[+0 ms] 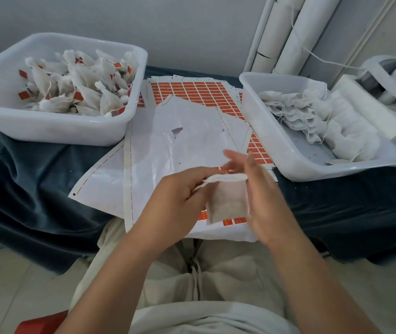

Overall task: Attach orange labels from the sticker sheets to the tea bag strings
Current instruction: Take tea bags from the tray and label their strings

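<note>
A white tea bag (227, 201) hangs between my two hands above the sticker sheets (158, 150). My left hand (175, 196) pinches its top left corner. At the bag's right edge my right hand (257, 186) is blurred, with its fingers raised over the top of the bag. Rows of orange labels (192, 89) show on a sheet at the back, and a few more peek out under the bag (234, 221). No string on this bag is visible.
A white tub (54, 131) at the left holds several tea bags with orange labels. Plain white tea bags fill a second tub (296, 165) at the right. Further right stands a white machine (385, 92). Dark cloth (35, 189) covers the table.
</note>
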Demonstrator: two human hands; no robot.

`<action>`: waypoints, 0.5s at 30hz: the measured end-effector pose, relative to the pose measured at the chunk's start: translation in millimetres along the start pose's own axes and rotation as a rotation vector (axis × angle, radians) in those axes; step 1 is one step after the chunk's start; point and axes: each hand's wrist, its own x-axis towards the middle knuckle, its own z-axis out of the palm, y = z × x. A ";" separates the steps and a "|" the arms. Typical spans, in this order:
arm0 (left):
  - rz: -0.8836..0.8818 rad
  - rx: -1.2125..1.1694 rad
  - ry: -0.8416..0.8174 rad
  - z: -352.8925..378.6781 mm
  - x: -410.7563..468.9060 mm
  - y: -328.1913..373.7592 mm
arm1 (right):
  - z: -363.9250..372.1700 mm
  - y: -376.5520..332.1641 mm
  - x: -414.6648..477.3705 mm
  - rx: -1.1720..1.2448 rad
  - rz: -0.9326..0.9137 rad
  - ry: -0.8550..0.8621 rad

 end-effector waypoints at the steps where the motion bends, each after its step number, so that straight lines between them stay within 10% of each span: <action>1: -0.021 -0.040 -0.017 1.6 -0.3 0.0 | 1.2 4.4 -0.7 0.142 0.087 -0.139; 4: -0.033 0.049 -0.007 4.3 -1.2 -3.4 | 0.0 12.4 -4.0 0.119 0.124 -0.314; 15: -0.047 -0.002 0.179 2.4 2.1 4.2 | 11.0 13.2 -7.4 -0.083 0.146 -0.114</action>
